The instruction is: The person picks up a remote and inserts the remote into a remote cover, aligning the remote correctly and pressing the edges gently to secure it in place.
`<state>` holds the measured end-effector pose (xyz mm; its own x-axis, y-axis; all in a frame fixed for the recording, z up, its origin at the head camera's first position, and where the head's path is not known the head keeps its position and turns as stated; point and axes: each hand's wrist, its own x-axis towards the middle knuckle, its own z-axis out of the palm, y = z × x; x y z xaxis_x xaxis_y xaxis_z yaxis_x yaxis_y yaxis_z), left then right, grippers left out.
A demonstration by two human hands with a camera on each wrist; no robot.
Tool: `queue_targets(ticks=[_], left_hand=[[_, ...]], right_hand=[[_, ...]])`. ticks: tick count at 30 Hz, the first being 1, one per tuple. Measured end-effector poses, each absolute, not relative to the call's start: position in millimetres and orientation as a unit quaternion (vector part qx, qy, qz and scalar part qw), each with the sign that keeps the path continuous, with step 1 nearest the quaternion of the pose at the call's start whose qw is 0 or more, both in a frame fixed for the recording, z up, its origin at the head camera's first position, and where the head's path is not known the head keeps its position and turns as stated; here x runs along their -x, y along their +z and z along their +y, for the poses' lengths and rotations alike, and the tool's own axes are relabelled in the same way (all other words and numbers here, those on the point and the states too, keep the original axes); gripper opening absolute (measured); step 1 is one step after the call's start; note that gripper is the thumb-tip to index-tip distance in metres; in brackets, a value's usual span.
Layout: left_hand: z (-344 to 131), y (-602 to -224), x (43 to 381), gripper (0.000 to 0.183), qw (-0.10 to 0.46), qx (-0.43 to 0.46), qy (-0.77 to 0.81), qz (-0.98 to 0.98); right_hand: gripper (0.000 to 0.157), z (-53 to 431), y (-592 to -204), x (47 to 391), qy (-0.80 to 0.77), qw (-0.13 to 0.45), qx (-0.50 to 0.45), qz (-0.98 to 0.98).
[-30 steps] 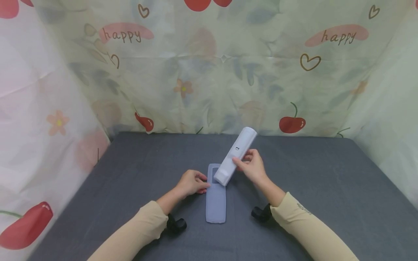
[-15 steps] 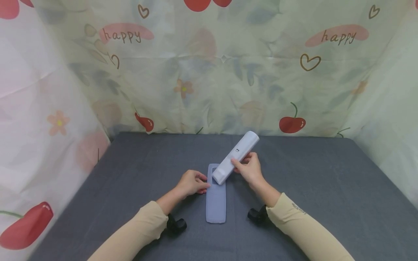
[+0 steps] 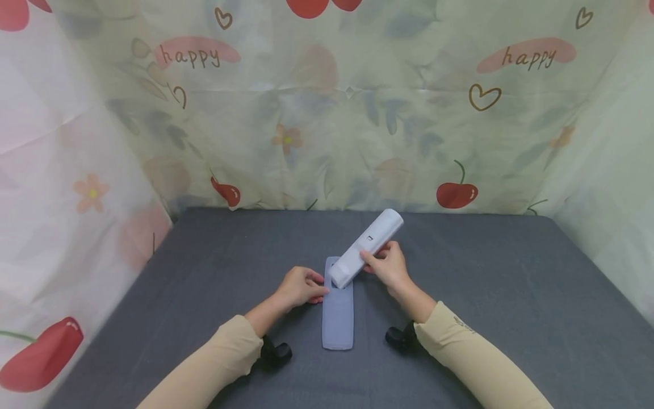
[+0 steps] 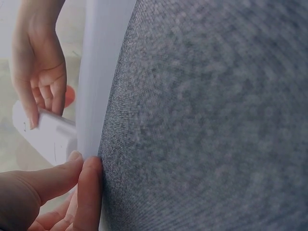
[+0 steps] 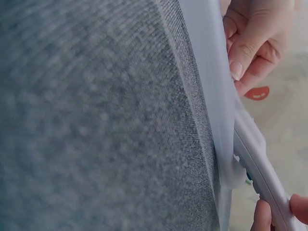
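Note:
A translucent bluish remote-control cover (image 3: 338,322) lies lengthwise on the dark cloth, with an opening near its far end. My left hand (image 3: 301,285) pinches the cover's left edge between thumb and forefinger, as the left wrist view also shows. In my right hand (image 3: 391,266) is a white remote control (image 3: 367,248), gripped by its sides and slanted up to the right. Its lower end overlaps the cover's opening in the head view. The remote's back faces up; in the right wrist view, buttons (image 5: 256,185) show along its underside.
Dark grey cloth (image 3: 230,244) covers the table. A printed curtain (image 3: 347,113) hangs behind the table's far edge, with more curtain at both sides. Black wrist cameras (image 3: 278,353) sit under both beige sleeves, close over the cloth.
My right hand has moved left and slightly toward me with the remote, which now slants lower. The remote's lower end has shifted left over the cover's opening. My left hand stays put.

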<state>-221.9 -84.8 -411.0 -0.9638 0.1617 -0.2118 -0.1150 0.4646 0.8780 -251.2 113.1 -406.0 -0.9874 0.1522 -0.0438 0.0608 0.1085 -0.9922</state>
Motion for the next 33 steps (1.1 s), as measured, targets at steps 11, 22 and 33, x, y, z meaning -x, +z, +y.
queue_targets(ticks=[11, 22, 33], left_hand=[[-84.1, -412.0, 222.6, 0.024, 0.129, -0.009, 0.516, 0.847], [-83.3, -411.6, 223.1, 0.023, 0.122, -0.008, 0.518, 0.846], [-81.4, -413.6, 222.6, 0.020, 0.109, -0.002, 0.522, 0.846]], right_hand=[[0.044, 110.0, -407.6, 257.8, 0.655, 0.024, 0.071, -0.752], [0.041, 111.8, -409.3, 260.3, 0.666, -0.005, 0.081, -0.741], [0.037, 114.0, -408.2, 264.7, 0.625, -0.044, 0.045, -0.778]])
